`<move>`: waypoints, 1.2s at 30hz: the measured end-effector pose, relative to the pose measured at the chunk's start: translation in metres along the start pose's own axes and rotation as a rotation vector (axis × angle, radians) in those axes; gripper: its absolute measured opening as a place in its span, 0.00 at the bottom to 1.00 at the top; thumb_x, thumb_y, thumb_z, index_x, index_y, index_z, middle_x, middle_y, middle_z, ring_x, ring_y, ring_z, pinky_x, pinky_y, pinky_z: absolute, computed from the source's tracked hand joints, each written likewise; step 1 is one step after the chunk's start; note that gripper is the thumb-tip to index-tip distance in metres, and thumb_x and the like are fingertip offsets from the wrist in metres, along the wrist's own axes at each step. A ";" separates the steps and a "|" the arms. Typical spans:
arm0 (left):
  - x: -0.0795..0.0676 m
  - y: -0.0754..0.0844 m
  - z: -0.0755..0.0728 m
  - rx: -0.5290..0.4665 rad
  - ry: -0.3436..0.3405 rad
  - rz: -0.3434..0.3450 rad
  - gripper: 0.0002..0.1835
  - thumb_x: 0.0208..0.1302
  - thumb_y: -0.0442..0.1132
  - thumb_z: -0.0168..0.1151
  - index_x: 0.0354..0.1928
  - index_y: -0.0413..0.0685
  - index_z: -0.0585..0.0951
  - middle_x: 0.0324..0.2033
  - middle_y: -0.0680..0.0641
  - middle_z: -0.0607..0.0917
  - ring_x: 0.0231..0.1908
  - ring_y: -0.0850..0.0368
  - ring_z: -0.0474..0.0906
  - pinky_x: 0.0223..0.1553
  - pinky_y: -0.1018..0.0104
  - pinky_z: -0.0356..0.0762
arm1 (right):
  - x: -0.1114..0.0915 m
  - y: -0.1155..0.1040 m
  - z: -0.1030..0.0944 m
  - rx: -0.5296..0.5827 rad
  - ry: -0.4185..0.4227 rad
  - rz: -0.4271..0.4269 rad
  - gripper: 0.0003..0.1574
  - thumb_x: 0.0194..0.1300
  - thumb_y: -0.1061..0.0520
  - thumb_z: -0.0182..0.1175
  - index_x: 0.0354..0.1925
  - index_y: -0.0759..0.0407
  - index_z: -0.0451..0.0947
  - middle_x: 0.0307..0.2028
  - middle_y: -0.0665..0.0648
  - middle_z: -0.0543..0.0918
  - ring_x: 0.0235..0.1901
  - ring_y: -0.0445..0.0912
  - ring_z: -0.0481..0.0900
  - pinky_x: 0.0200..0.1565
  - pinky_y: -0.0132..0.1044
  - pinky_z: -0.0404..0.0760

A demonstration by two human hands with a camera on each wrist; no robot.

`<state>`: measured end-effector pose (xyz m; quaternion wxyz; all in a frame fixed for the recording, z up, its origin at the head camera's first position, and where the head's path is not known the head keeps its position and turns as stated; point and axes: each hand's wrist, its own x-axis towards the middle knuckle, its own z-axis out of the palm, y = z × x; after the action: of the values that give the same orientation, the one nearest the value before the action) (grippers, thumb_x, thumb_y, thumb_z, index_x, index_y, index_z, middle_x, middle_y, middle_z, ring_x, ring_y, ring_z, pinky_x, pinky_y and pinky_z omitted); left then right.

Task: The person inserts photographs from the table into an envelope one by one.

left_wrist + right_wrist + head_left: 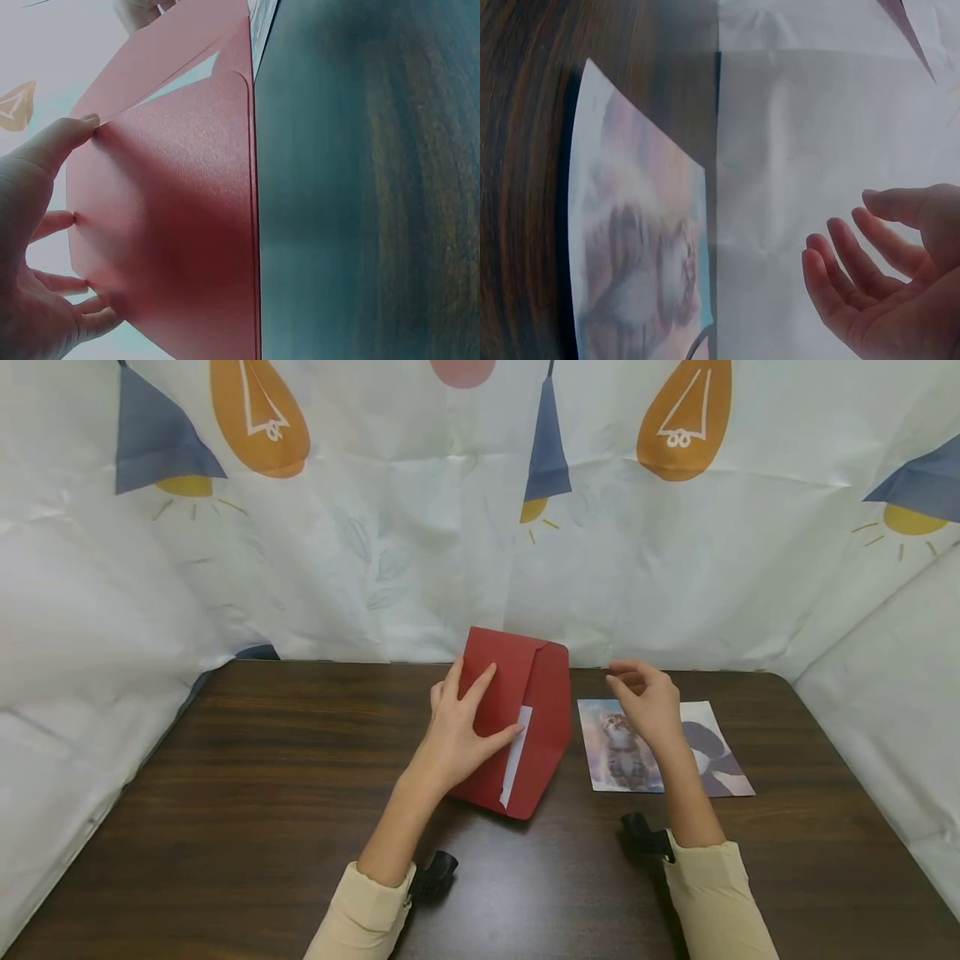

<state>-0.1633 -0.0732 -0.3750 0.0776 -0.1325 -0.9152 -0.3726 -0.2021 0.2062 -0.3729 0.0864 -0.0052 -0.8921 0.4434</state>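
A red envelope (498, 693) lies at an angle on the table, its pointed flap (551, 718) folded out to the right. A white strip of paper (516, 758) shows at its opening. My left hand (457, 735) rests on the envelope with fingers spread, pressing it. In the left wrist view, the left thumb (71, 135) touches the edge of the opening. My right hand (651, 702) is raised over a kitten picture (618, 752), fingers loosely bent and holding nothing. Beside the kitten, partly behind the right wrist, is a picture with purple and white shapes (712, 752).
The dark wood-grain table (262, 793) meets a white curtain (420, 568) printed with lamps and bulbs along its back edge. The curtain also closes in the left and right sides. Black wrist cameras sit on both wrists, below cream sleeves (367, 902).
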 end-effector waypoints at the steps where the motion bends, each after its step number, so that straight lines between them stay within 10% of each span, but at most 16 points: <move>1: 0.000 0.000 0.000 0.000 0.001 -0.002 0.47 0.62 0.49 0.77 0.80 0.50 0.66 0.82 0.35 0.51 0.73 0.33 0.57 0.57 0.41 0.84 | 0.000 0.001 -0.001 -0.001 -0.001 0.004 0.22 0.80 0.55 0.59 0.64 0.66 0.80 0.54 0.72 0.85 0.52 0.65 0.85 0.45 0.43 0.82; 36: 0.001 -0.021 -0.021 0.053 0.026 -0.091 0.49 0.62 0.49 0.77 0.82 0.48 0.63 0.83 0.35 0.48 0.74 0.33 0.52 0.58 0.39 0.83 | 0.007 0.023 -0.013 0.008 -0.024 0.071 0.26 0.80 0.54 0.58 0.68 0.67 0.75 0.59 0.74 0.81 0.62 0.69 0.79 0.58 0.62 0.80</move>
<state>-0.1701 -0.1020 -0.3734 0.0762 -0.0838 -0.9287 -0.3532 -0.2085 0.2311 -0.3825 0.0598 -0.0314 -0.8906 0.4498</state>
